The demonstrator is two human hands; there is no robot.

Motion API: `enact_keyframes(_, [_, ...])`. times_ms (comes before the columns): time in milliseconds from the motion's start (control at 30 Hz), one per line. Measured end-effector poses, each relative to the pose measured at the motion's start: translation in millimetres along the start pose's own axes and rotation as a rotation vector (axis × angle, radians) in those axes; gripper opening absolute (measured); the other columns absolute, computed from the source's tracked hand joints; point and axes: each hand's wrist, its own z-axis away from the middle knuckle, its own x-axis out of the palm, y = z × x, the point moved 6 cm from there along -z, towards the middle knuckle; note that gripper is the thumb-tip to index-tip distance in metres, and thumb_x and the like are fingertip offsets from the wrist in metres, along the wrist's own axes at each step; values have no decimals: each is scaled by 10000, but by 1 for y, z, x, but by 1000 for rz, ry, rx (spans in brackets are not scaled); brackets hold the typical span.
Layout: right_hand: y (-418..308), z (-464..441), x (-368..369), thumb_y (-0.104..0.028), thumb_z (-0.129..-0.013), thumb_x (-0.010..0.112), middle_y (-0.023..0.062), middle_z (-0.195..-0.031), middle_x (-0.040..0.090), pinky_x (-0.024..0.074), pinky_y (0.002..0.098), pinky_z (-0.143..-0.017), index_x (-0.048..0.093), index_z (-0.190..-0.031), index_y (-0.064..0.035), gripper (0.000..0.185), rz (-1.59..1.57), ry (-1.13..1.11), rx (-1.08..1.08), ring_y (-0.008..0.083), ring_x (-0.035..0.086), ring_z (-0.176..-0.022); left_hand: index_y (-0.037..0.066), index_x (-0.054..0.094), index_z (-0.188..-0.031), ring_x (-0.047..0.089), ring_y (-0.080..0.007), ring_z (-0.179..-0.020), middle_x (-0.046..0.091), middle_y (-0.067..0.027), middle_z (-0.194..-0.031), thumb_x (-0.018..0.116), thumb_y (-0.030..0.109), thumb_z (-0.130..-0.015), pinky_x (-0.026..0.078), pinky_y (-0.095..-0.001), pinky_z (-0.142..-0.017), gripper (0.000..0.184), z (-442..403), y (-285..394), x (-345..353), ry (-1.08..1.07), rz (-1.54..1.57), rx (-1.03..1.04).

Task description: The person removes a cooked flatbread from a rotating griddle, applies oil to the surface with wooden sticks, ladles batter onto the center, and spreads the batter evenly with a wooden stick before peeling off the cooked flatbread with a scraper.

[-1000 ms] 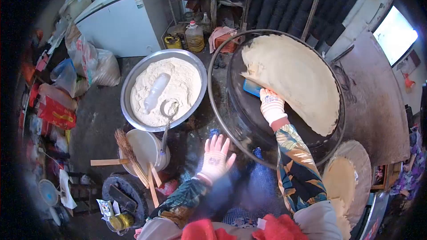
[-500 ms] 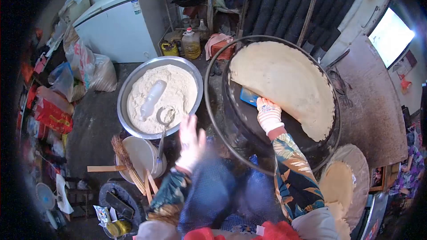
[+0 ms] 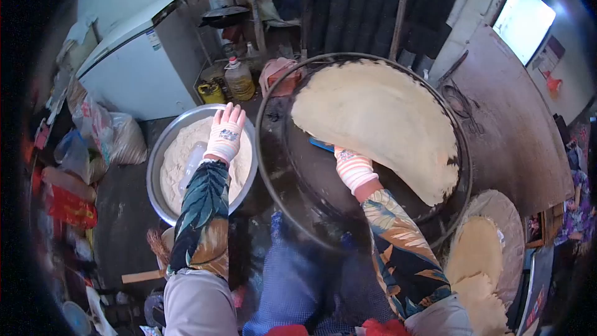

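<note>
A large thin sheet of batter or dough (image 3: 379,112) covers the far part of a round dark griddle (image 3: 311,180), its near edge running slantwise across. My right hand (image 3: 356,167), in a striped glove, is closed on a blue scraper (image 3: 321,144) that lies partly beneath that edge. My left hand (image 3: 225,134), gloved with bare fingertips, is held above a metal basin (image 3: 153,193) of pale flour (image 3: 180,143), fingers stretched out and holding nothing. Under my left wrist, a clear plastic bottle (image 3: 191,165) rests in the flour.
Flat round sheets (image 3: 476,252) lie at the lower right. A brown board (image 3: 522,143) leans on the right. Oil bottles (image 3: 239,81) and a white freezer (image 3: 137,78) stand at the back. Plastic bags (image 3: 127,137) are at the left. A wooden stick (image 3: 143,277) juts out at the lower left.
My left hand has moved forward and left, from near my lap to over the basin. My right hand and the blue scraper are further left beneath the sheet's edge. The view has shifted.
</note>
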Motion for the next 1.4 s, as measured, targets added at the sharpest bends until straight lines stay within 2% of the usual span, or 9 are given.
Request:
enact_keyframes(167, [1, -6, 22, -194, -974, 383, 130, -1443, 462, 361, 492, -1086, 461, -1377, -101, 421, -16, -38, -113, 332, 469, -1305, 185, 669, -1149, 290, -250, -1412, 508, -53, -1393, 537, 239, -856, 191, -473, -1168, 326, 13, 64, 46, -149, -145, 409])
enact_keyframes(233, [9, -1, 30, -165, -957, 386, 169, -1413, 483, 357, 487, -1091, 463, -1368, -98, 423, -106, 50, -74, 344, 484, -1288, 210, 725, -752, 582, -244, -1017, 659, -22, -773, 588, 253, -785, 282, -442, -1112, 148, 50, 107, 52, -356, -234, 558])
enact_keyframes(400, [3, 18, -12, -139, -908, 454, 194, -1180, 635, 454, 524, -962, 576, -1223, -49, 349, 38, 214, -98, 368, 609, -1100, 188, 588, -596, 504, -215, -624, 491, -14, -588, 635, 259, -735, 397, -423, -662, 163, 139, 242, -60, -137, 385, 237])
enact_keyframes(433, [3, 17, -15, -139, -908, 454, 194, -1180, 635, 454, 524, -962, 576, -1223, -49, 349, 28, 233, -88, 368, 609, -1100, 154, 624, -685, 522, -228, -612, 530, -29, -631, 631, 252, -747, 416, -436, -662, 116, 145, 274, -122, 74, 402, 230])
enact_keyframes(467, [4, 16, -14, -144, -908, 464, 179, -1155, 650, 468, 534, -927, 590, -1196, -41, 331, 43, 176, -51, 364, 620, -1079, 130, 624, -796, 562, -243, -660, 580, -66, -711, 638, 260, -737, 440, -438, -681, 143, 146, 314, -138, -573, 578, 279])
enact_keyframes(600, [16, 6, -6, -160, -914, 471, 171, -1147, 657, 482, 548, -893, 593, -1192, -31, 330, -19, 119, 35, 361, 625, -1076, 91, 633, -972, 562, -298, -982, 606, -150, -1015, 695, 289, -691, 427, -442, -839, 349, 223, 371, -183, 113, 1197, 688])
enact_keyframes(767, [22, 2, 6, -149, -919, 459, 182, -1202, 637, 477, 537, -926, 580, -1231, -43, 351, 48, 136, -26, 367, 609, -1119, 31, 479, -1316, 383, -452, -1267, 441, -235, -1350, 709, 367, -766, 227, -601, -1070, 685, 285, 260, -94, -304, 815, 26])
enact_keyframes(1167, [65, -67, 97, -192, -966, 359, 187, -1211, 630, 500, 460, -941, 530, -1256, -44, 367, -20, 178, 14, 342, 617, -1120, 37, 458, -1348, 345, -484, -1304, 352, -285, -1422, 734, 231, -765, 312, -540, -1082, 674, 331, 266, -22, -212, 955, -135])
enact_keyframes(1400, [170, -65, 118, -168, -924, 432, 143, -1062, 681, 487, 457, -939, 601, -1130, -36, 297, 28, 776, -9, 345, 640, -1012, 33, 470, -1333, 341, -478, -1314, 352, -283, -1425, 735, 200, -761, 306, -532, -1089, 652, 319, 254, -43, -198, 1039, -147])
